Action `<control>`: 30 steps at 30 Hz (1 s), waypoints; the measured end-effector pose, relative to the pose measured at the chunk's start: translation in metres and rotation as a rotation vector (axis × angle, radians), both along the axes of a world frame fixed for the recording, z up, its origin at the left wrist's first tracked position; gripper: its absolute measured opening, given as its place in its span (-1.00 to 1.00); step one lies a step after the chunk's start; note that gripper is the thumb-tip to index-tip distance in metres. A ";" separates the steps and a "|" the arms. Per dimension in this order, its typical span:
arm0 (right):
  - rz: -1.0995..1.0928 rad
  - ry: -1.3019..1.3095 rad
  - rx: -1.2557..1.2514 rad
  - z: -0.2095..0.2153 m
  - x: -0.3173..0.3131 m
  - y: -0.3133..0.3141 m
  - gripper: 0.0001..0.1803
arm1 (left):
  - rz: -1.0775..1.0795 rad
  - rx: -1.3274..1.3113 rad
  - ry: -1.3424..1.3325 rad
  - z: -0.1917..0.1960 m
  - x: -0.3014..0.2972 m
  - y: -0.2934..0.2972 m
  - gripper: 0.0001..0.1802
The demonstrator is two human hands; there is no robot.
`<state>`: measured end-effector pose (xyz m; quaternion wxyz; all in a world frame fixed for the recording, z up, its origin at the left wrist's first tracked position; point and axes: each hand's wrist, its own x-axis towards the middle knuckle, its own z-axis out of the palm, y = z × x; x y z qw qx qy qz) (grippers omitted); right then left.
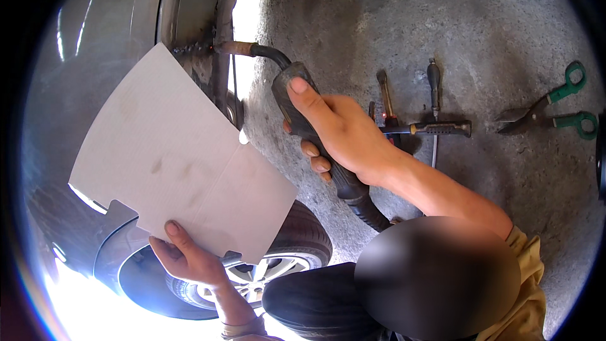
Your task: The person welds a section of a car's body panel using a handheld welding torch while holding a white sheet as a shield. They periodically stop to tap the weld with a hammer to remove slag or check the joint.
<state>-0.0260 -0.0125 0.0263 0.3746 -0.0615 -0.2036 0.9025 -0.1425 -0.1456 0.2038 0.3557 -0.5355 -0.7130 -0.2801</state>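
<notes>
My right hand is wrapped round the black handle of a welding torch, thumb on top. The torch's bent neck reaches left, and its brownish nozzle points at the scorched lower edge of a grey car body. A tiny reddish glow shows at the nozzle tip; whether it touches the metal I cannot tell. My left hand grips the lower edge of a pale cardboard sheet, thumb on its face. The sheet is held up against the car, just below the scorched spot, and covers part of the panel.
On the concrete floor to the right lie a hammer, a screwdriver, a small brush and green-handled metal snips. A car wheel stands behind the cardboard. A blurred round patch hides the lower right.
</notes>
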 end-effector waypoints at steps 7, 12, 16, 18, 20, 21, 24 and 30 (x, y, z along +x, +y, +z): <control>-0.029 0.003 0.011 0.002 -0.001 0.001 -0.25 | -0.096 -0.042 -0.050 -0.004 -0.003 0.002 -0.66; -0.035 -0.003 0.025 0.003 0.000 0.002 -0.26 | -0.109 -0.159 -0.073 -0.008 0.001 0.013 -0.71; -0.061 0.005 0.025 0.004 0.000 0.001 -0.28 | -0.152 -0.237 -0.059 -0.009 -0.003 0.019 -0.70; -0.088 -0.016 0.013 0.005 -0.002 0.002 -0.26 | -0.096 -0.236 -0.052 -0.012 -0.004 0.018 -0.66; -0.120 -0.081 0.069 0.003 -0.002 0.002 -0.26 | -0.065 -0.207 -0.076 -0.012 -0.003 0.018 -0.63; -0.137 -0.114 0.097 0.002 -0.002 0.001 -0.25 | -0.058 -0.182 -0.105 -0.011 -0.001 0.014 -0.62; -0.110 -0.114 0.045 0.001 0.001 0.001 -0.24 | -0.023 -0.104 -0.069 -0.007 -0.002 0.008 -0.59; -0.035 -0.047 0.005 -0.001 0.001 0.001 -0.25 | -0.030 -0.075 -0.044 -0.006 -0.004 0.006 -0.55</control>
